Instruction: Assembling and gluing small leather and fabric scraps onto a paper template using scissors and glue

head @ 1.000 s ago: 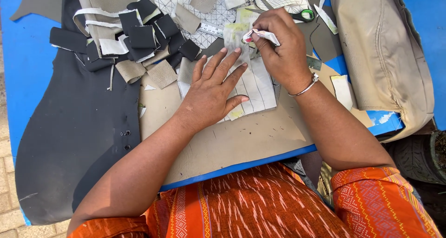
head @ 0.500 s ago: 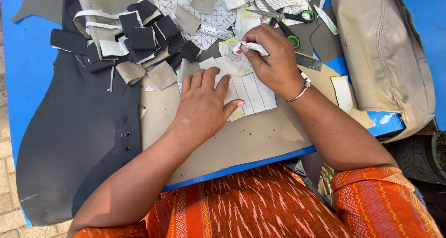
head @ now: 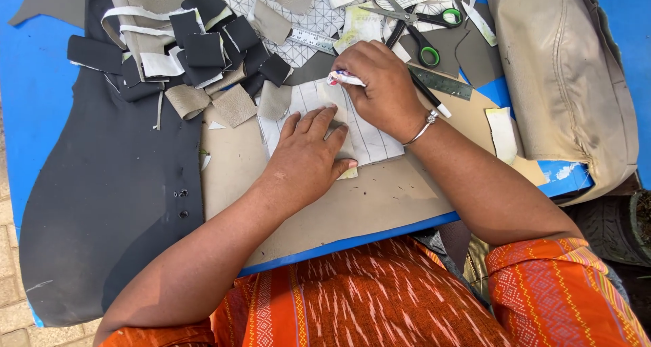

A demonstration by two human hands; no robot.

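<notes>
Head view | lined white pattern piece (head: 369,133) lies on tan sheet (head: 380,198) over blue table (head: 41,103) | left hand (head: 308,157) spread flat, pinning it | right hand (head: 383,89) pinches small marker (head: 344,79) at its top edge | keep firm pressure so the piece cannot slip | scissors (head: 420,28) near

Matt lined paper sheet (head: 369,135); rough tan fabric (head: 380,201); matt black leather (head: 102,205).
</notes>
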